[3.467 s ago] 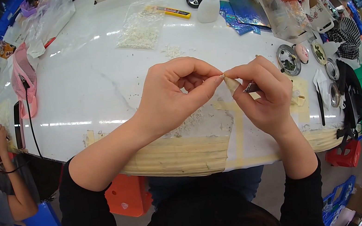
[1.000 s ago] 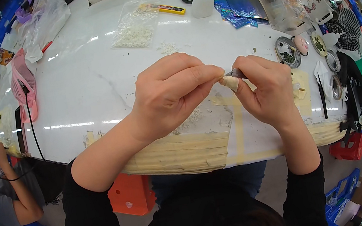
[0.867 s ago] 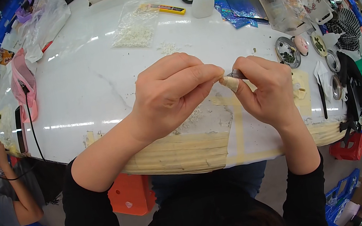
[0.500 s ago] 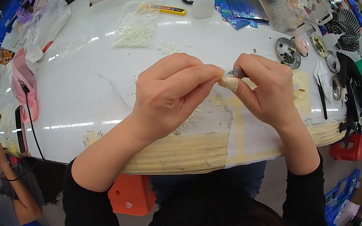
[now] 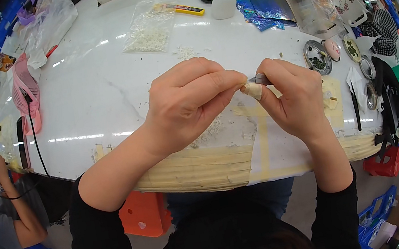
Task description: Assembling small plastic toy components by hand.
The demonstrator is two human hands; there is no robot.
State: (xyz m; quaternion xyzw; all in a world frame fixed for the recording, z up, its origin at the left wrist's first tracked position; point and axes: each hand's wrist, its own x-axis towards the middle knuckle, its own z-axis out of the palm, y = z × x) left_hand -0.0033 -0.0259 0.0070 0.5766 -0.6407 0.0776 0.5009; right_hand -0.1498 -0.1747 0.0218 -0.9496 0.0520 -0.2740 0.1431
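Above the white table (image 5: 98,101), my left hand (image 5: 186,103) is closed in a pinch, thumb against forefinger. What it holds is too small to make out. Facing it, my right hand (image 5: 295,92) grips a small grey metal blade (image 5: 260,80) between thumb and bent forefinger, its edge right by the left fingertips. Beige tape (image 5: 254,90) is wrapped round the right thumb tip. Under my hands lie white crumbs (image 5: 211,132), partly hidden by the left hand. More white granules fill a clear plastic bag (image 5: 148,38) farther off.
A yellow utility knife (image 5: 188,10) lies beside a white squeeze bottle (image 5: 224,5) at the back. On the right are a metal dish with dark green bits (image 5: 317,59) and black tweezers (image 5: 356,108). A pink mesh item (image 5: 26,96) lies left, near another person's arm (image 5: 21,208).
My hands stay almost in place, still meeting at the fingertips. The blade in my right hand has shifted very slightly.
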